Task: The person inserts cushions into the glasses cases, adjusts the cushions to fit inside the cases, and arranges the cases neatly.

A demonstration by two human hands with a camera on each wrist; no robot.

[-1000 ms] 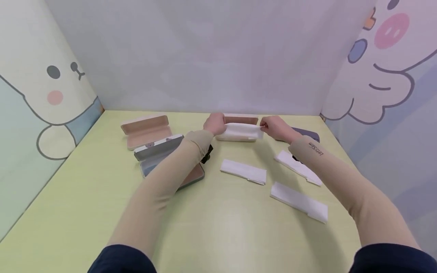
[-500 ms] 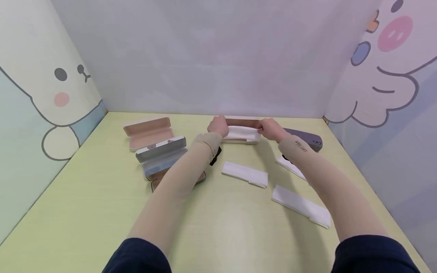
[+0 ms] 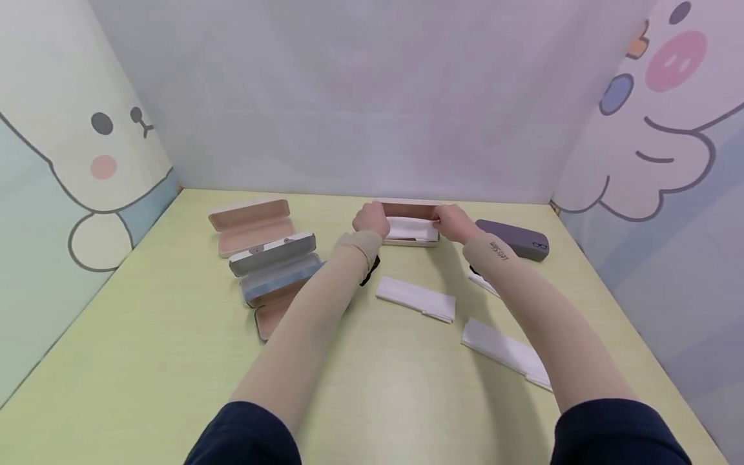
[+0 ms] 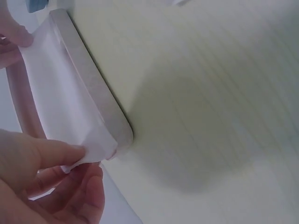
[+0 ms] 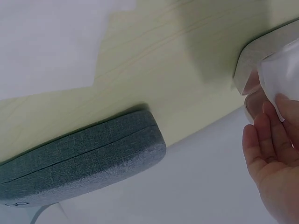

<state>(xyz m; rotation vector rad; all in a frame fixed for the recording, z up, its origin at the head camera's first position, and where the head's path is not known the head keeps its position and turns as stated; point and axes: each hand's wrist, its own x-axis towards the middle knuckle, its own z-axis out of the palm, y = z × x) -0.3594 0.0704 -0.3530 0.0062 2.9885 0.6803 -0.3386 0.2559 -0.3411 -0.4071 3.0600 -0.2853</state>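
At the back of the table an open glasses case [image 3: 409, 244] with a pinkish-brown lining stands with its lid raised. A folded white cloth [image 3: 411, 228] lies across its lower half. My left hand [image 3: 371, 218] pinches the cloth's left end between thumb and fingers; the left wrist view shows the thumb on top of the cloth [image 4: 65, 102]. At the other end my right hand [image 3: 456, 223] pinches the cloth too, its fingertips at the case's right rim. In the right wrist view, the right hand [image 5: 275, 149] holds the cloth's corner beside the case.
A closed dark grey glasses case [image 3: 514, 240] sits to the right. Left stand several open cases: a pink one [image 3: 256, 227], a grey one [image 3: 273, 258] with blue cloth inside, and one [image 3: 273, 316] partly behind my left arm. Folded white cloths [image 3: 415, 298] lie in front.
Both hands have lowered the white cloth into the open case. The right hand has moved left, closer to the left hand, and the dark grey case shows more fully.
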